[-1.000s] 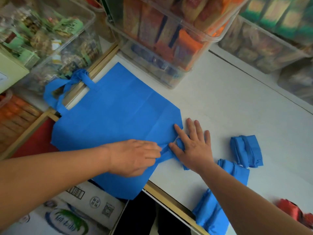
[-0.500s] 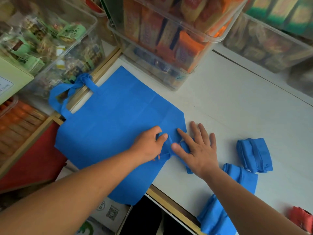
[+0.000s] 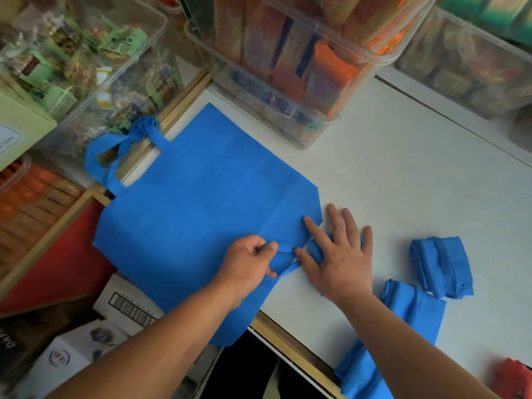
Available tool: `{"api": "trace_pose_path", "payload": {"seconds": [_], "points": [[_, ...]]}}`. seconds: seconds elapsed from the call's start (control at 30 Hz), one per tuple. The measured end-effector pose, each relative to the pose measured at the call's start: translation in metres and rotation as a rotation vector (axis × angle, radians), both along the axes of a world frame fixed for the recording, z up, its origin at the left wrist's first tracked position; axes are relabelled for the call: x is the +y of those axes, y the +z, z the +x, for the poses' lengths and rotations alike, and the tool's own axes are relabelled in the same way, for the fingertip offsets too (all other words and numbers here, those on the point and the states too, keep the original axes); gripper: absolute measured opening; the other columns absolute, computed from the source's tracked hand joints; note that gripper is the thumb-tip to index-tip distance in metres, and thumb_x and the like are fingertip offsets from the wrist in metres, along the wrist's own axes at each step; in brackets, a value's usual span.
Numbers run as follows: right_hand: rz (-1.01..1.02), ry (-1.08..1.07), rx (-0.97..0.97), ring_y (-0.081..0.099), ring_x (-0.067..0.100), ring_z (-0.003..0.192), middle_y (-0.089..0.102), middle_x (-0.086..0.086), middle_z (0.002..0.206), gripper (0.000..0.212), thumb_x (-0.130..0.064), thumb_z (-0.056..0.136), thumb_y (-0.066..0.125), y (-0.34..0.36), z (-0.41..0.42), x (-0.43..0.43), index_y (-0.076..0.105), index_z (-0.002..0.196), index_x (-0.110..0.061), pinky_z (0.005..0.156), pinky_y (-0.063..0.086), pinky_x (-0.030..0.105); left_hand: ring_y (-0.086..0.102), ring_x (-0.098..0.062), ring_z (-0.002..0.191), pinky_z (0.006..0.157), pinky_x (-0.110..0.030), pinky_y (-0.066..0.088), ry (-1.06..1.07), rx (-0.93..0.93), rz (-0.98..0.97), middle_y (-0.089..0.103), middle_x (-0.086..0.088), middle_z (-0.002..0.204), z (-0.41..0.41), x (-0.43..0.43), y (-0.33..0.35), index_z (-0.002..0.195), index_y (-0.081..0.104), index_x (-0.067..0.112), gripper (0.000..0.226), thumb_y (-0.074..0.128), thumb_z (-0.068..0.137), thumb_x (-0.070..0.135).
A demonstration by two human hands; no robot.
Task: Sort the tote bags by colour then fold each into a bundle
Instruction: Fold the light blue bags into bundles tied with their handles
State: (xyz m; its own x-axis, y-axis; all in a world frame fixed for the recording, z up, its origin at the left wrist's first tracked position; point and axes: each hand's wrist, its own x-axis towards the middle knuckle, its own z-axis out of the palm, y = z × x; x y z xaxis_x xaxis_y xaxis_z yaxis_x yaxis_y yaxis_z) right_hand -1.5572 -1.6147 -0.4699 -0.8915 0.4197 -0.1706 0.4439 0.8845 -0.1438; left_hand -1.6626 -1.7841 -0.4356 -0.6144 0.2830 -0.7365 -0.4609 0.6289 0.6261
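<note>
— at the near corner of the blue tote bag, what's different from a second ago?
— the left hand lay flat; now its grip is curled, pinching a narrow blue strip of the bag. the right hand stays spread, fingers straight, pressing that corner onto the white surface.
— meaning?
— likely the fold is starting; the bag otherwise lies flat. one finished bundle sits well to the right.

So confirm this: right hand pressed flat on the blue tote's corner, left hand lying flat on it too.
Not quite. The right hand presses flat on the blue tote, but the left hand is curled, its fingers pinching a strip of it, as the head view shows.
</note>
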Motion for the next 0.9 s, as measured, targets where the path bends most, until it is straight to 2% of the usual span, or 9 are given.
{"api": "trace_pose_path", "payload": {"seconds": [0.2,0.27,0.33,0.4,0.5,0.6,0.67,0.8,0.9], "points": [[-0.013,0.008,-0.014,0.022,0.031,0.154,0.024,0.002,0.168,0.062,-0.07,0.097,0.031,0.006,-0.002,-0.002,0.039,0.153,-0.045,0.119,0.015,0.065,0.069,-0.015,0.052,0.055,-0.031,0.049,-0.046,0.062,-0.04,0.039,0.004,0.057,-0.001,0.005,-0.008,0.086,0.05,-0.006,0.042,0.061,0.102,0.031],[-0.062,-0.008,-0.038,0.016,0.026,0.156,0.02,-0.002,0.169,0.063,-0.073,0.099,0.018,0.01,-0.002,-0.002,0.035,0.154,-0.048,0.122,0.009,0.061,0.062,-0.011,0.043,0.059,-0.043,0.057,-0.045,0.1,-0.059,0.038,0.007,0.05,-0.001,0.005,-0.01,0.08,0.048,0.0,0.042,0.058,0.102,0.034],[-0.146,0.016,-0.026,0.009,0.022,0.157,0.016,-0.004,0.17,0.061,-0.062,0.103,0.007,0.013,0.0,0.003,0.03,0.157,-0.046,0.122,0.006,0.061,0.066,-0.017,0.046,0.051,-0.04,0.052,-0.083,0.103,-0.106,0.041,0.005,0.05,-0.004,0.008,-0.007,0.08,0.049,0.005,0.039,0.057,0.102,0.036],[-0.28,0.042,0.087,0.008,0.021,0.157,0.013,-0.001,0.171,0.057,-0.045,0.104,0.02,0.013,0.005,0.011,0.027,0.16,-0.037,0.122,0.011,0.061,0.072,-0.024,0.053,0.045,-0.028,0.039,-0.1,0.078,-0.149,0.042,0.003,0.054,-0.008,0.012,-0.002,0.082,0.048,0.007,0.038,0.056,0.101,0.039],[-0.493,-0.145,0.217,0.013,0.022,0.155,0.013,0.005,0.169,0.073,-0.041,0.098,0.056,0.025,0.015,0.022,0.025,0.162,-0.021,0.124,0.021,0.047,0.072,-0.029,0.056,0.044,-0.024,0.038,-0.132,0.075,-0.17,0.045,0.005,0.049,-0.013,0.019,0.003,0.078,0.048,0.015,0.034,0.055,0.101,0.04],[-0.303,-0.44,0.01,0.042,0.03,0.131,0.044,0.009,0.144,0.096,-0.071,0.076,0.072,0.046,0.017,0.027,0.043,0.148,-0.015,0.108,0.042,0.042,0.067,-0.02,0.048,0.043,-0.025,0.039,-0.14,0.087,-0.167,0.046,0.004,0.055,-0.018,0.025,0.009,0.079,0.049,0.017,0.032,0.056,0.101,0.04],[-0.361,-0.573,-0.126,0.053,0.027,0.117,0.055,0.004,0.125,0.095,-0.08,0.068,0.07,0.053,0.015,0.024,0.05,0.134,-0.015,0.096,0.05,0.044,0.066,-0.02,0.048,0.044,-0.028,0.042,-0.153,0.098,-0.155,0.046,0.007,0.053,-0.019,0.027,0.012,0.08,0.05,0.018,0.031,0.056,0.1,0.041],[-0.533,-0.629,-0.12,0.058,0.023,0.101,0.054,0.001,0.114,0.079,-0.066,0.069,0.082,0.057,0.003,0.023,0.055,0.124,-0.016,0.081,0.052,0.039,0.069,-0.028,0.053,0.043,-0.029,0.044,-0.193,0.153,-0.144,0.044,0.009,0.044,-0.018,0.028,0.019,0.082,0.051,0.019,0.032,0.056,0.099,0.045],[-0.597,-0.538,-0.092,0.055,0.016,0.084,0.052,0.0,0.108,0.053,-0.053,0.079,0.081,0.069,-0.011,0.023,0.057,0.109,-0.017,0.066,0.043,0.028,0.068,-0.025,0.05,0.042,-0.029,0.045,-0.156,0.181,-0.134,0.044,0.006,0.048,-0.02,0.025,0.026,0.084,0.053,0.016,0.033,0.057,0.099,0.045]]}}
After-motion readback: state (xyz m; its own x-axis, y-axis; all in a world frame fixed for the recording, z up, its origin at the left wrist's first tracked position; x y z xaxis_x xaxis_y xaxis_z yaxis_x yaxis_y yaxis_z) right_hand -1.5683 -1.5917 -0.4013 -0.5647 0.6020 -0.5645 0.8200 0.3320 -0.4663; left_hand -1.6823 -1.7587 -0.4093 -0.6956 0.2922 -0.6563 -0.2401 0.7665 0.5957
